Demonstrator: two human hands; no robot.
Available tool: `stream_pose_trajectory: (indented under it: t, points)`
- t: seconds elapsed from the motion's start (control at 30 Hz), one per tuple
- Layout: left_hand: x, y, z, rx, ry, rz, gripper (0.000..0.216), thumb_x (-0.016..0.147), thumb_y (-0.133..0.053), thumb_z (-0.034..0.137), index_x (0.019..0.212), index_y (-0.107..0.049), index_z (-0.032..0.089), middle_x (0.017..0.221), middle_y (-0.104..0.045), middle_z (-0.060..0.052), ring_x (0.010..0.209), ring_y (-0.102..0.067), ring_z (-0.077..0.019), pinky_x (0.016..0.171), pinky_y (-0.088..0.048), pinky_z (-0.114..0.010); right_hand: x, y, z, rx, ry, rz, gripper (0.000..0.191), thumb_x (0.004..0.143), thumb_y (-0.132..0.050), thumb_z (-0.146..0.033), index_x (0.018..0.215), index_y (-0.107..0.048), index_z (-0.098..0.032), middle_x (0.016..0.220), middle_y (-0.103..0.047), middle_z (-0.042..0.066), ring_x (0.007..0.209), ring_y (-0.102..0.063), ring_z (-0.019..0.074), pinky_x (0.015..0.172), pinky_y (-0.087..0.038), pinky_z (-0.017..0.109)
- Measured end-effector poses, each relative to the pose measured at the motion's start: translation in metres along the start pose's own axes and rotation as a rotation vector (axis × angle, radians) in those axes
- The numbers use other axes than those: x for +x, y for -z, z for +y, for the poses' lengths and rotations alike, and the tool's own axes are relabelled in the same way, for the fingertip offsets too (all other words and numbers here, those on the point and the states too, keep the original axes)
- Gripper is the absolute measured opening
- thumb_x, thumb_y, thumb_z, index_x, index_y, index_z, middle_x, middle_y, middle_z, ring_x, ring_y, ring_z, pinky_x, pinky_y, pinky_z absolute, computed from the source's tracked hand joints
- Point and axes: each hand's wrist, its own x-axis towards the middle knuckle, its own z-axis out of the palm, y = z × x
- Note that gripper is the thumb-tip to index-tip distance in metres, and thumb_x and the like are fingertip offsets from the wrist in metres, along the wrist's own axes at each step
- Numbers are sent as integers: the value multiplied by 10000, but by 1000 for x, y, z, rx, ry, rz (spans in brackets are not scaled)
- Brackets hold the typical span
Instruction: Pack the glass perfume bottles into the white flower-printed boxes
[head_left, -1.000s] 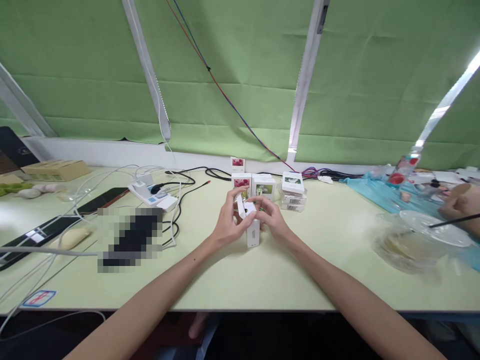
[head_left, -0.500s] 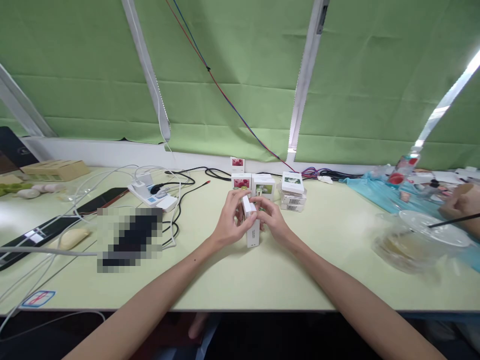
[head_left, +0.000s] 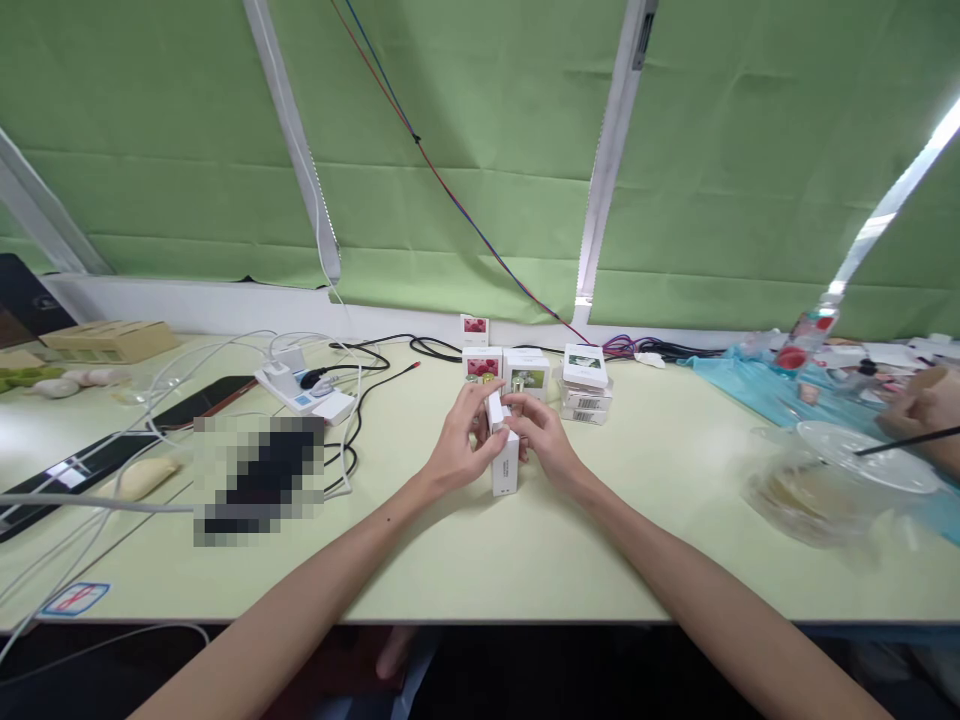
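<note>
A slim white carton (head_left: 506, 472) stands on the table between my two hands, printed with small dark text down its near side. Its top flap is raised. My left hand (head_left: 456, 440) is closed on the carton's left side and flap, thumb on the near top edge. At the top right, the bent fingers of my right hand (head_left: 549, 442) pinch near the opening; what lies between its fingertips is too small to make out. Just behind the hands are small bottles with shiny caps (head_left: 489, 379), partly hidden, and white boxes with a red picture (head_left: 481, 362) and a flower picture (head_left: 527, 372).
Stacked white boxes (head_left: 585, 378) stand right of the hands. A power strip (head_left: 300, 395) and tangled cables lie to the left, near a pixelated dark patch (head_left: 262, 478). On the right are a clear lidded container (head_left: 810, 495), a blue plastic sheet (head_left: 739, 385) and another person's hand (head_left: 926, 410).
The carton's flap stands more upright, and the top opening shows more. My right fingers have shifted slightly at the opening; my left hand has hardly moved.
</note>
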Motion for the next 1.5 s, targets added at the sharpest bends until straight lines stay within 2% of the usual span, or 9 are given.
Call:
stream_pose_trajectory:
  t: [0.17, 0.33, 0.67, 0.8, 1.17, 1.5]
  points:
    - [0, -1, 1, -2, 13, 8, 522, 925, -577, 433, 1407, -471, 264, 1195, -507, -94, 791, -594, -147, 594, -501, -253, 0, -1, 1, 9, -4, 7, 274, 817, -681, -398, 1041, -660, -242, 705, -494, -56, 491, -459, 97, 411, -359, 239]
    - [0, -3, 1, -42, 21, 42, 542, 913, -589, 438, 1390, -396, 267, 1242, -523, -104, 802, -608, -151, 580, -485, -246, -3, -6, -5, -10, -13, 41, 292, 819, -668, -413, 1052, -659, -238, 700, -460, -59, 492, -457, 95, 417, -356, 239]
    - [1, -4, 1, -40, 63, 58, 477, 870, -614, 350, 1275, -378, 259, 1136, -544, -60, 770, -600, -132, 560, -465, -227, -5, -11, -7, 12, -26, 113, 363, 804, -694, -452, 1071, -549, -255, 717, -493, -75, 476, -477, 91, 386, -361, 217]
    - [1, -4, 2, -35, 69, 50, 450, 864, -593, 324, 1254, -382, 253, 1077, -561, -45, 748, -594, -137, 558, -458, -236, -4, -11, -5, 16, -15, 131, 356, 809, -688, -442, 1066, -532, -252, 694, -496, -86, 443, -468, 82, 384, -364, 216]
    - [0, -5, 3, -25, 81, 55, 468, 852, -604, 318, 1242, -353, 254, 1101, -554, -48, 757, -597, -130, 559, -457, -228, -4, -10, -2, -6, 15, 193, 289, 813, -657, -380, 1033, -526, -246, 635, -511, -90, 409, -464, 91, 368, -356, 226]
    - [0, -5, -1, -14, 80, 51, 477, 857, -610, 325, 1262, -369, 257, 1043, -575, -34, 756, -600, -139, 562, -456, -235, -5, -10, -6, -30, 32, 190, 258, 803, -605, -313, 1035, -511, -251, 636, -548, -93, 380, -471, 89, 360, -379, 229]
